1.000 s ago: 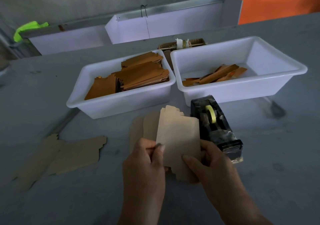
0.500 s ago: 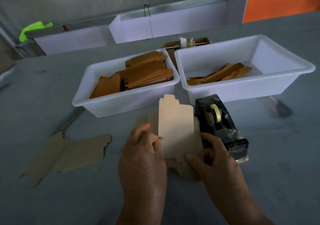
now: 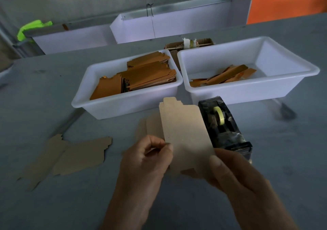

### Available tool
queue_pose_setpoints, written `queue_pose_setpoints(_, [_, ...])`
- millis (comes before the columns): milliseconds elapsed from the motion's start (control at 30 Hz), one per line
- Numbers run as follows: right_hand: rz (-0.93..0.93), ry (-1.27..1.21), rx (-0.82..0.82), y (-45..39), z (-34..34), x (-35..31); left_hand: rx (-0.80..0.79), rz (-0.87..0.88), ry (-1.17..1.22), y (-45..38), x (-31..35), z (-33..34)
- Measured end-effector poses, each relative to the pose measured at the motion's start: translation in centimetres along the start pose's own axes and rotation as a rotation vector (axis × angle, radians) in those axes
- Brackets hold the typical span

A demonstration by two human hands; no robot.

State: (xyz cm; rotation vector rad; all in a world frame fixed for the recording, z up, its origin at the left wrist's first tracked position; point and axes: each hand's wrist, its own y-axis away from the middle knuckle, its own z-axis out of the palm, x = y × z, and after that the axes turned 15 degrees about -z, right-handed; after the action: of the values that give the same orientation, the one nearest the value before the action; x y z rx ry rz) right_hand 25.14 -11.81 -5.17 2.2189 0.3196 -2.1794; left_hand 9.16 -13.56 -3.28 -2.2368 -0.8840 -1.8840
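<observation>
A flat tan cardboard box blank (image 3: 185, 134) is held tilted above the grey table in the middle of the view. My left hand (image 3: 146, 160) pinches its left edge between thumb and curled fingers. My right hand (image 3: 235, 178) grips its lower right corner, thumb on top. Part of the blank folds away behind on the left side. Just right of the blank stands a black tape dispenser (image 3: 224, 125) with a yellow-green roll.
Two white tubs stand behind: the left tub (image 3: 123, 104) holds stacked brown cardboard blanks, the right tub (image 3: 247, 90) holds a few brown pieces. Another flat blank (image 3: 70, 155) lies on the table at left. A small cardboard box (image 3: 189, 44) sits behind the tubs.
The blank has turned a little and its face now lies flatter toward me. My left fingers have curled tighter on its left edge; my right hand has shifted lower on the right corner.
</observation>
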Motion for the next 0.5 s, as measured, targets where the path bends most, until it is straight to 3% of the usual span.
queue_pose_setpoints(233, [0.119,-0.320,-0.065,-1.7,0.0,0.5,-0.359,-0.145,0.148,0.3,0.1,0.3])
queue_pose_setpoints(367, [0.160,-0.395,-0.120,-1.3,0.4,1.0,-0.183,-0.235,0.122,0.6,0.1,1.8])
queue_pose_setpoints(500, [0.124,-0.281,-0.081,-1.2,0.1,1.2,-0.133,-0.242,0.138,0.7,0.2,2.5])
